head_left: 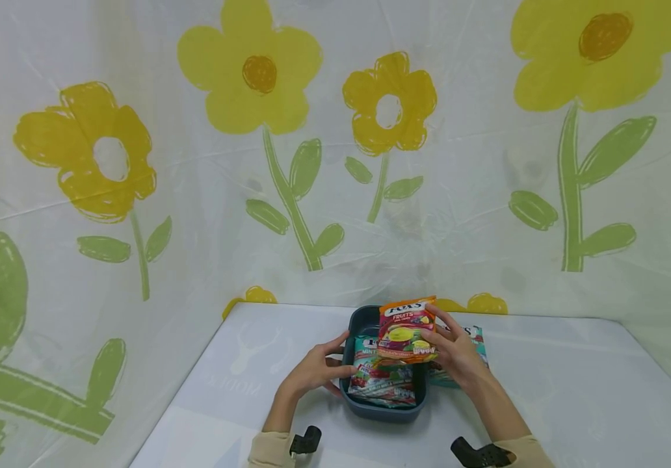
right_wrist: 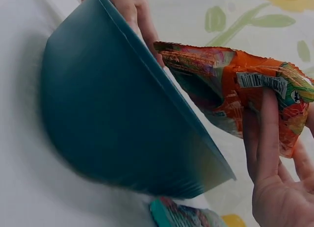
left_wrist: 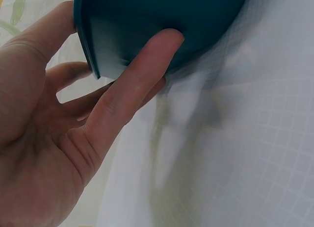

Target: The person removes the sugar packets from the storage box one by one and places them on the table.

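While the left hand (head_left: 312, 372) rests open-fingered against the dark teal plastic tub's (head_left: 356, 323) side on the white surface (head_left: 575, 390), the right hand (head_left: 457, 351) pinches an orange fruit-candy bag (head_left: 406, 328) above it, over other packets (head_left: 379, 380) inside.

Teal packet (head_left: 478, 338) mostly hidden behind right hand (head_left: 455, 351).

You face a white table (head_left: 575, 390) backed by a pale draped sheet (head_left: 464, 214) printed with big yellow flowers (head_left: 250, 68).
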